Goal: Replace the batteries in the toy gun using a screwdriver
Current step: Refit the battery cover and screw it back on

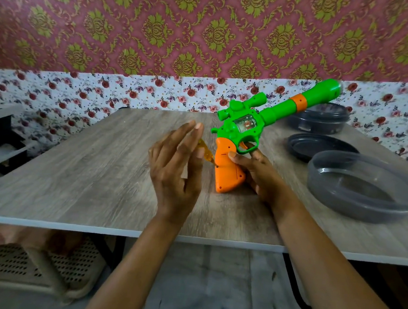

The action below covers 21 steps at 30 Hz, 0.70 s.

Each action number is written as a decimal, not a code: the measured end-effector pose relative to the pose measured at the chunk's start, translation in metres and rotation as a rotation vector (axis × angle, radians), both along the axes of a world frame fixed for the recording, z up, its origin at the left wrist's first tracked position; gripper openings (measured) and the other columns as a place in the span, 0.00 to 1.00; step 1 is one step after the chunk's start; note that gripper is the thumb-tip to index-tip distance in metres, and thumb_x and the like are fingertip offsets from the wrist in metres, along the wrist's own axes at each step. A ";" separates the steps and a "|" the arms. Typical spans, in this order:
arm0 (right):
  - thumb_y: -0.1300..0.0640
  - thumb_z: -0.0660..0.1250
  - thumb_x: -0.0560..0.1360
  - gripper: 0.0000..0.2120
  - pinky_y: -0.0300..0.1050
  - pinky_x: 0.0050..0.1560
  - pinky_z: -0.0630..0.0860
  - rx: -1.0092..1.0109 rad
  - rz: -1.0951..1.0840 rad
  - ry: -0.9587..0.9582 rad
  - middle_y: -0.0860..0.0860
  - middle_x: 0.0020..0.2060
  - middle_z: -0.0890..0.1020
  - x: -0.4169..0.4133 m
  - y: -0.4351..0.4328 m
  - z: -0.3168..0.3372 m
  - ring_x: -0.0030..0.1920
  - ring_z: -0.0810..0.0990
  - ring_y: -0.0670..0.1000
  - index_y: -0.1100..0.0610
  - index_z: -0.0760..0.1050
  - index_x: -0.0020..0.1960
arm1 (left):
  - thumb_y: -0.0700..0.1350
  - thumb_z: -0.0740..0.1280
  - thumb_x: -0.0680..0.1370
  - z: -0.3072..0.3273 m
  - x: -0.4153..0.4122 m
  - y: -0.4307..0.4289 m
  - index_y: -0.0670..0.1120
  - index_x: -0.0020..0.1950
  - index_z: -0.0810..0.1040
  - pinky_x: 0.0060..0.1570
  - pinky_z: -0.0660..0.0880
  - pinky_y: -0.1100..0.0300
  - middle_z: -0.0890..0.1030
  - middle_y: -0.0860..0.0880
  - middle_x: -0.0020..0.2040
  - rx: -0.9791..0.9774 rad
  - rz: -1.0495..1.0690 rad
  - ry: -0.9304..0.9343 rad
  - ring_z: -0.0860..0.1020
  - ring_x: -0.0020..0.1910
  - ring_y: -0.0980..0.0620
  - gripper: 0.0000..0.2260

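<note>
The green toy gun [263, 115] with an orange grip [228, 171] stands on its grip on the wooden table [85, 173], barrel pointing up to the right. My right hand [262, 176] wraps the grip from behind, thumb on its side. My left hand [177, 169] is left of the grip, fingers stretched out flat. A small screwdriver with a yellow see-through handle [205, 153] lies against its fingers. The screwdriver tip touches the grip's left side. Whether the fingers pinch the handle is partly hidden.
A clear grey round container [362, 190] sits at the right, a dark lid [319, 147] behind it, and another round container [319, 117] further back. The table's front edge runs below my forearms. A floral cloth and patterned wall close the back.
</note>
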State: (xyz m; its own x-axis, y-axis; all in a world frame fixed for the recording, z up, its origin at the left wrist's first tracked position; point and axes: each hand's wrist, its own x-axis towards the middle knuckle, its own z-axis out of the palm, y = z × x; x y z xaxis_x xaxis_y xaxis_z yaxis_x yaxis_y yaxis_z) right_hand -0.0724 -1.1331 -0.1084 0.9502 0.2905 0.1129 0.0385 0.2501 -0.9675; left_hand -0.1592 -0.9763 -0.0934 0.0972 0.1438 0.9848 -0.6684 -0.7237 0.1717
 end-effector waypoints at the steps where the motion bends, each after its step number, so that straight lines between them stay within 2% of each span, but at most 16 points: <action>1: 0.59 0.68 0.73 0.23 0.46 0.46 0.80 -0.002 0.003 -0.003 0.52 0.60 0.79 0.000 0.000 0.000 0.54 0.81 0.51 0.51 0.68 0.67 | 0.45 0.62 0.79 0.000 -0.001 0.001 0.45 0.61 0.74 0.50 0.72 0.54 0.80 0.50 0.55 0.007 -0.004 0.000 0.76 0.55 0.52 0.11; 3: 0.60 0.67 0.73 0.24 0.48 0.48 0.80 0.000 0.006 -0.012 0.52 0.60 0.79 0.000 0.000 -0.001 0.55 0.81 0.52 0.52 0.68 0.68 | 0.44 0.64 0.78 0.001 -0.001 0.001 0.46 0.58 0.74 0.44 0.73 0.54 0.79 0.50 0.50 -0.006 -0.010 0.010 0.76 0.49 0.52 0.09; 5: 0.60 0.68 0.73 0.24 0.49 0.49 0.79 0.006 -0.001 -0.011 0.53 0.60 0.79 0.001 0.000 -0.001 0.55 0.81 0.52 0.52 0.68 0.68 | 0.43 0.63 0.78 0.002 -0.003 0.001 0.46 0.57 0.72 0.42 0.74 0.53 0.78 0.50 0.49 -0.053 -0.030 0.030 0.76 0.47 0.51 0.08; 9: 0.53 0.72 0.66 0.31 0.52 0.50 0.79 -0.023 0.007 0.002 0.53 0.60 0.79 0.002 0.001 -0.003 0.55 0.81 0.53 0.51 0.69 0.67 | 0.42 0.57 0.81 0.005 -0.006 -0.003 0.45 0.63 0.69 0.47 0.76 0.57 0.77 0.51 0.55 -0.059 -0.050 0.081 0.79 0.49 0.51 0.11; 12: 0.55 0.71 0.70 0.25 0.51 0.48 0.80 -0.046 0.000 0.012 0.52 0.59 0.80 0.002 0.000 -0.002 0.54 0.81 0.53 0.50 0.70 0.66 | 0.42 0.54 0.82 0.005 -0.005 -0.003 0.43 0.65 0.68 0.48 0.75 0.64 0.76 0.49 0.58 -0.028 -0.057 0.104 0.79 0.51 0.51 0.13; 15: 0.57 0.70 0.72 0.23 0.50 0.48 0.80 -0.041 -0.007 0.008 0.52 0.58 0.80 0.002 0.001 -0.001 0.54 0.82 0.53 0.50 0.70 0.65 | 0.39 0.54 0.81 0.005 -0.005 -0.003 0.38 0.65 0.70 0.50 0.73 0.70 0.78 0.42 0.59 -0.038 -0.078 0.123 0.79 0.53 0.53 0.14; 17: 0.58 0.69 0.72 0.21 0.51 0.50 0.79 -0.039 -0.008 0.002 0.52 0.59 0.80 0.001 0.001 -0.001 0.54 0.81 0.53 0.50 0.71 0.64 | 0.38 0.54 0.81 0.005 -0.006 -0.002 0.36 0.65 0.71 0.50 0.74 0.69 0.78 0.39 0.60 -0.047 -0.082 0.136 0.80 0.53 0.52 0.15; 21: 0.58 0.69 0.73 0.19 0.50 0.51 0.79 -0.040 -0.010 0.000 0.52 0.59 0.79 0.001 0.002 0.001 0.54 0.81 0.53 0.49 0.71 0.62 | 0.38 0.53 0.81 0.005 -0.004 -0.001 0.38 0.66 0.69 0.52 0.75 0.65 0.76 0.39 0.62 -0.069 -0.108 0.135 0.80 0.55 0.48 0.15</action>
